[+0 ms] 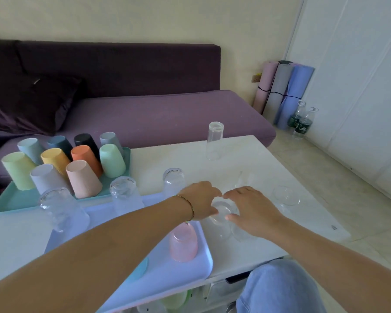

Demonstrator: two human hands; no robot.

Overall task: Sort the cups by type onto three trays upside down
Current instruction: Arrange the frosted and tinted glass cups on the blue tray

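Observation:
Both my hands meet over a clear glass (221,214) standing upside down on the white table (246,154), just right of the lavender tray (203,265). My left hand (201,199) curls round its left side. My right hand (251,206) pinches its right side with thumb and fingers; a second clear glass body (243,233) shows under that palm. The lavender tray carries inverted clear glasses (62,208) (124,193) (173,180) and a pink cup (183,243). A teal tray (14,199) holds several inverted coloured plastic cups (82,181).
A tall clear glass (215,141) stands inverted at the table's far edge, and a low clear glass (286,195) sits to the right. A purple sofa (167,114) runs behind the table. Rolled mats (284,91) and water bottles (303,123) stand on the floor.

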